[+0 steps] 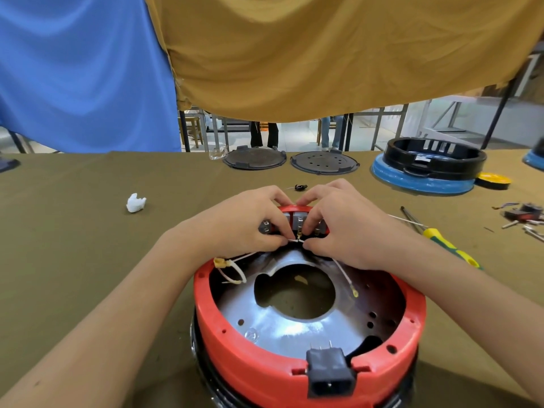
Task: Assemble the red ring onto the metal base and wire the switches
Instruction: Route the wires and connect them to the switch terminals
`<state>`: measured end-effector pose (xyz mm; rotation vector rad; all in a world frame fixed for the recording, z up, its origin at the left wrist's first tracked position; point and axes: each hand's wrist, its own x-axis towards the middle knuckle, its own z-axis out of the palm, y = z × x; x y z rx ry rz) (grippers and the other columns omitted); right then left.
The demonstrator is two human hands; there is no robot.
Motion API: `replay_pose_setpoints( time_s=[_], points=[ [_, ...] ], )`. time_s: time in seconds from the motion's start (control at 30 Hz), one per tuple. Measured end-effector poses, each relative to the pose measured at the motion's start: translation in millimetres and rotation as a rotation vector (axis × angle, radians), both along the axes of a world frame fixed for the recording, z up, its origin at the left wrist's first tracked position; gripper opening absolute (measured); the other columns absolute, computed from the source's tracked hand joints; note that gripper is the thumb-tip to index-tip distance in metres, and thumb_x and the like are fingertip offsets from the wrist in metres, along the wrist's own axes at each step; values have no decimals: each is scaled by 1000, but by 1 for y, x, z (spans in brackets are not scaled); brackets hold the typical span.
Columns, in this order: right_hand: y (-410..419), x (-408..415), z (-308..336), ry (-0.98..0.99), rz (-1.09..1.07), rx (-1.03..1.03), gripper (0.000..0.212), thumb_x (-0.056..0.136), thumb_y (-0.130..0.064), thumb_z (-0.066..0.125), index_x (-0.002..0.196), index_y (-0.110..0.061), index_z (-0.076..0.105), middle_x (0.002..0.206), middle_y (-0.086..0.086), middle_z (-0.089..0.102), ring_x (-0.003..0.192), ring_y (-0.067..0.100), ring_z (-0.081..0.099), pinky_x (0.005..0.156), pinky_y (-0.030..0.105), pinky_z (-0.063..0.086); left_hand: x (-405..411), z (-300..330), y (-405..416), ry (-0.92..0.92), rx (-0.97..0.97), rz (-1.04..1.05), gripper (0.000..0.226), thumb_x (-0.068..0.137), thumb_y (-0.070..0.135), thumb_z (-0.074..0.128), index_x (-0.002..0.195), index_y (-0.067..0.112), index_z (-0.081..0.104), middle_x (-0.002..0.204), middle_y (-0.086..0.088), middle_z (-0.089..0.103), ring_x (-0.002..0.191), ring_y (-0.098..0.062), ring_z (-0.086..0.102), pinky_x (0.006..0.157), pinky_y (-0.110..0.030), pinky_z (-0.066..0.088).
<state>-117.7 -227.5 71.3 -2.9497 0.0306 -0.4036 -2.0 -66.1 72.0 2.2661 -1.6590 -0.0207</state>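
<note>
The red ring (309,366) already sits on the metal base (294,328) – so, with left hand (250,222) and right hand (338,225) both pinching a white wire (294,240) at the far-side switches (298,220), push its connector straight onto the tab – no bending.

Ring (309,375) on base (288,328); switches (298,220) at far rim; screwdriver (441,240) right.

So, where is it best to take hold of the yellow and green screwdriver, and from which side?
Grip the yellow-and-green-handled screwdriver around its thick handle, coming from above. It lies flat on the olive table cloth, and the handle is nearer to the right hand than the thin shaft.
</note>
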Motion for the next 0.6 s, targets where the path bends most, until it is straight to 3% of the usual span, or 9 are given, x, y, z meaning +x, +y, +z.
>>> replay_pose_setpoints(
  time_s=[0.13,0.23,0.37,0.47,0.53,0.6],
  points=[
    [0,0,0,-13,-3,-7,12,82,-30,76,93,-26,79,131,-17,51,120,11,31,94,28,33,-1,0,0,-3,-3,0,12,88,22,73,95,31,79,131,5,51,109,-7,54,99,-22,40],
    [2,-1,0,-53,-8,-2,9,80,-29,76,88,-26,74,122,-11,56,114,15,39,86,26,37,-1,0,0,-6,-7,-4,13,88,21,74,96,29,79,131,4,52,109,-9,55,101,-28,41],
    [2,0,-1,-70,-29,17,39,78,-34,76,104,-21,50,103,-4,54,94,17,47,66,23,36,0,-2,-1,-36,12,10,14,88,25,73,100,30,76,127,7,51,107,-10,56,98,-33,44],
    [3,1,-2,18,-51,7,54,83,-44,72,122,-20,45,111,-3,57,98,20,54,78,33,45,1,0,-2,-62,-24,26,20,85,25,73,103,26,64,110,10,56,91,-3,55,81,-28,46],
    [3,2,-1,43,-59,-20,50,85,-48,68,121,-20,49,111,-2,59,95,20,57,81,37,49,0,5,-4,-40,-38,39,31,82,27,74,102,30,51,94,16,58,80,2,55,68,-21,44],
    [4,2,0,41,-54,-15,44,85,-48,67,117,-21,52,107,-1,61,92,19,57,78,36,49,-1,9,-9,-45,-6,55,39,81,31,75,105,33,45,95,17,60,80,1,57,68,-22,48]
  ],
)
